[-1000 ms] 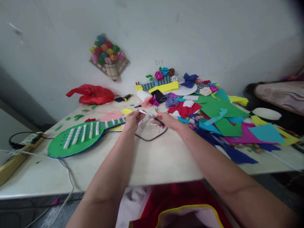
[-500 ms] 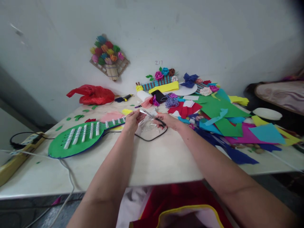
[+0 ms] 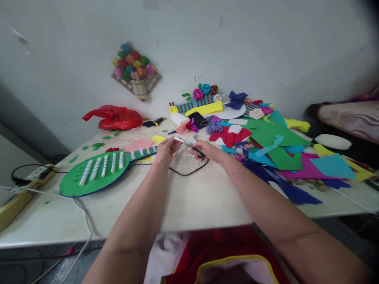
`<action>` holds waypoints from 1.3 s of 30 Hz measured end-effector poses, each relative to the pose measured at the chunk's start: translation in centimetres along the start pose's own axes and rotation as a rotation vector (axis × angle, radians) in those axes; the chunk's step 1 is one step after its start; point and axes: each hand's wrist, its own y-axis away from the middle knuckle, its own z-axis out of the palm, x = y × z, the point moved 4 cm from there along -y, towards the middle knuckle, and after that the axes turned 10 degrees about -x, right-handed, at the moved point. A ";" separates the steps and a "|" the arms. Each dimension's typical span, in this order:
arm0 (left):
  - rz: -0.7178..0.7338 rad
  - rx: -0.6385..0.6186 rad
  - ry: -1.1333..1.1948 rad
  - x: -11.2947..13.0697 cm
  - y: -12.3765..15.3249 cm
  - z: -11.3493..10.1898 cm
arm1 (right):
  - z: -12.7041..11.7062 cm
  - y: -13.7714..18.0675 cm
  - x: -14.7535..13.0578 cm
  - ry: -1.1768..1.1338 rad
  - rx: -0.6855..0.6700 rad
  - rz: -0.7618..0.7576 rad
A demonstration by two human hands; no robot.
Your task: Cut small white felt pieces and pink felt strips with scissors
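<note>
Paper piece: a small white paper piece (image 3: 178,139), held in the air just above the centre of the frame, over the far half of the surface (image 3: 192,197).
Handling: it looks thin, very light and limp. It would likely crease or tear easily, so it is best pinched close to the edge being cut to keep it from flopping.
Left hand: the left hand (image 3: 166,150) has its fingers pinched narrow on the near end of the paper piece.
Right hand: the right hand (image 3: 209,151) has its fingers closed around the dark handles of the scissors (image 3: 191,146).
Scissors: the thin blades point up and left and meet the paper piece. Whether the blades are parted is too small to tell. They look stiff and sharp, so the handle loops are the safe place to hold them.
Below the hands: white scraps (image 3: 185,157) lie inside a loop of black cable (image 3: 189,171). Judged from here, the cable could snag a wrist.
Left of centre: a green paper guitar (image 3: 97,171) with white strips, its neck ending just beside the left hand.
Right of centre: a spread of coloured paper sheets (image 3: 275,146), near the right forearm.
Behind: purple yarn (image 3: 213,127) and a black phone (image 3: 197,118).
Upper left: a red plastic bag (image 3: 114,117), well apart from the hands.
Far left edge: a power strip (image 3: 17,193).
</note>
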 end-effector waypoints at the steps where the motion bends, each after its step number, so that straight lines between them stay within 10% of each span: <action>1: 0.000 0.003 0.001 0.0 0.0 0.0 | 0.0 0.0 0.0 -0.001 0.000 0.000; 39: 0.004 0.023 0.015 -0.1 0.0 0.0 | -0.1 -0.8 0.8 -0.051 0.020 -0.080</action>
